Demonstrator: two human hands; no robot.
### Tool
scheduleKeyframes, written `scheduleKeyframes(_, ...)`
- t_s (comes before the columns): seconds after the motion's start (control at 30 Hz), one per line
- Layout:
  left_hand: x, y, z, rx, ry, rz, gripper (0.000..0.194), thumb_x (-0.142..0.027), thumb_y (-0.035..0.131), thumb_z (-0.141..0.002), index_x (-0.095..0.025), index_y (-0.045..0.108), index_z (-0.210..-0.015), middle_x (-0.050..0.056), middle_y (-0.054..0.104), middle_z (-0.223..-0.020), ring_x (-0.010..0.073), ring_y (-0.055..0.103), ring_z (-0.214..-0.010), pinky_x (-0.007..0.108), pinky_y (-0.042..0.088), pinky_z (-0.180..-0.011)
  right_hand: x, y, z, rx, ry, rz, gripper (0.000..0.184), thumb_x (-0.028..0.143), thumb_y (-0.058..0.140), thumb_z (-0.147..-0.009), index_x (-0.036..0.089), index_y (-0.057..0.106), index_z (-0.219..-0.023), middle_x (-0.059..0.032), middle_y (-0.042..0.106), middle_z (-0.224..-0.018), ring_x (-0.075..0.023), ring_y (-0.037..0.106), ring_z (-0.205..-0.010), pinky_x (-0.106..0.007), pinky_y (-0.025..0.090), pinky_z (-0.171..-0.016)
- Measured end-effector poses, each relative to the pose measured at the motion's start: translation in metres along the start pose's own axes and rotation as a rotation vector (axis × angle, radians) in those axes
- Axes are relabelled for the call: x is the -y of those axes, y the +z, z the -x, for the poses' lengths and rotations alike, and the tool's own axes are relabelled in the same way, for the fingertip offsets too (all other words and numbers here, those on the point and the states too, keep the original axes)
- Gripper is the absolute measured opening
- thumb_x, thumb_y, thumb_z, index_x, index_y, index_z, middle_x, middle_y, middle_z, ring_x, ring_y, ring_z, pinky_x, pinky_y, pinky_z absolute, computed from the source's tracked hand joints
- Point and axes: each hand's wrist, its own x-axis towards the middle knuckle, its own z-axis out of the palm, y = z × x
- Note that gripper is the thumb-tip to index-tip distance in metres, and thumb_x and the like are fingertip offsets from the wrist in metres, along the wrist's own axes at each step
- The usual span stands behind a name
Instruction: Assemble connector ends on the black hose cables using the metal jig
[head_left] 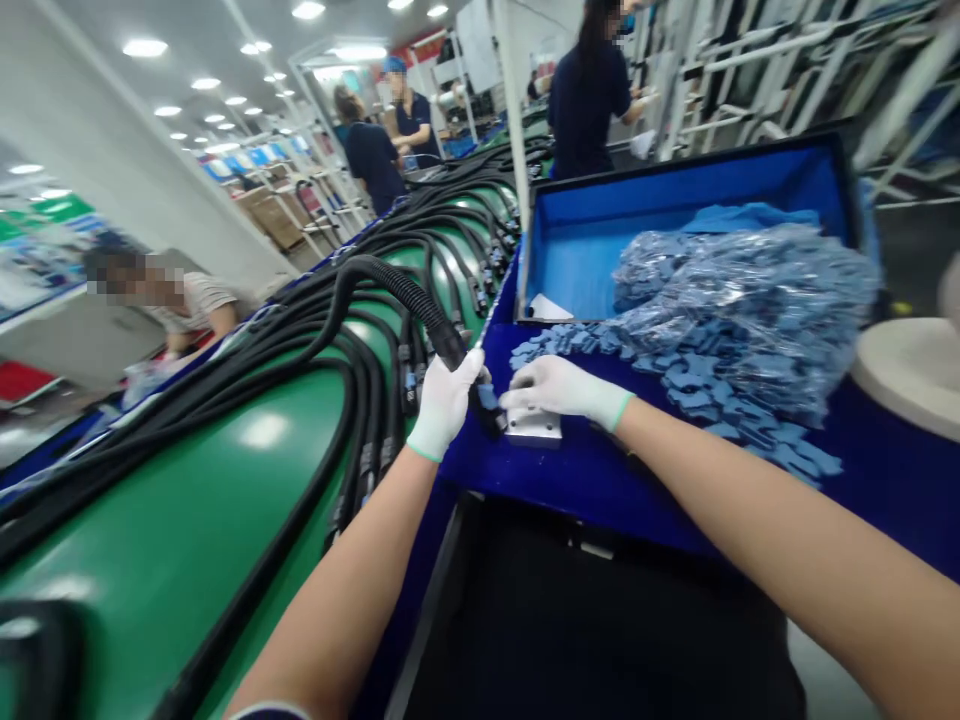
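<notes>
Gripping a black corrugated cable [409, 290] near its end, the gloved left hand [446, 405] closes around it, and the cable's long axis runs away toward 11 o'clock. At 3 o'clock from this hand, the gloved right hand [564, 388] lies open and flat, fingers reaching to the blue connector [487, 397] above a small metal block [534, 428].

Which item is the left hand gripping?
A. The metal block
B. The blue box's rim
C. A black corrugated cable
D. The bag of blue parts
C. The gloved left hand is closed around the black corrugated cable near its end, while the metal block sits just beside it, by the right hand.
</notes>
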Motion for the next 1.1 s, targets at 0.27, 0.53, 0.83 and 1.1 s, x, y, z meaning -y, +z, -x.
scheduleKeyframes(0.27,0.025,-0.235,0.145,-0.18,-0.411,-0.586,0.064,-0.049,0.07,-0.085,-0.015,0.059,-0.139,0.002,0.07,-0.083,0.019,0.062,-0.064,0.031,0.051,-0.069,-0.004,0.008,0.002,0.017,0.011,0.204,0.047,0.06,0.061,-0.088,0.023,0.075,-0.115,-0.0019,0.07,-0.117,-0.0159,0.066,-0.102,-0.025,0.048,-0.092)
scheduleKeyframes(0.53,0.045,-0.339,0.282,-0.228,-0.763,-0.865,0.067,-0.024,0.072,-0.052,-0.007,0.073,-0.117,0.022,0.07,-0.125,0.0419,0.064,-0.12,0.047,0.041,-0.114,-0.002,0.02,-0.012,0.038,0.083,0.338,0.047,0.057,0.053,-0.09,0.026,0.075,-0.118,-0.0029,0.068,-0.122,-0.0221,0.065,-0.108,-0.036,0.05,-0.098)
scheduleKeyframes(0.83,-0.058,-0.377,0.257,-0.435,-0.584,-0.417,0.043,-0.049,0.072,-0.083,-0.014,0.064,-0.106,0.009,0.073,-0.098,0.0288,0.071,-0.096,0.04,0.055,-0.092,0.056,0.046,0.035,0.092,-0.008,0.103,0.053,0.062,0.053,-0.093,0.025,0.071,-0.125,-0.0059,0.062,-0.135,-0.0232,0.059,-0.127,-0.036,0.046,-0.116)
scheduleKeyframes(1.1,-0.086,-0.179,0.175,-0.508,-0.129,0.51,0.03,-0.038,0.081,-0.085,-0.016,0.068,-0.1,0.007,0.069,-0.097,0.0213,0.068,-0.095,0.041,0.054,-0.101,0.135,0.156,0.095,0.478,0.014,-0.612,0.098,0.026,0.073,-0.072,0.027,0.034,-0.162,-0.0064,0.06,-0.129,-0.0128,0.062,-0.106,-0.021,0.055,-0.091)
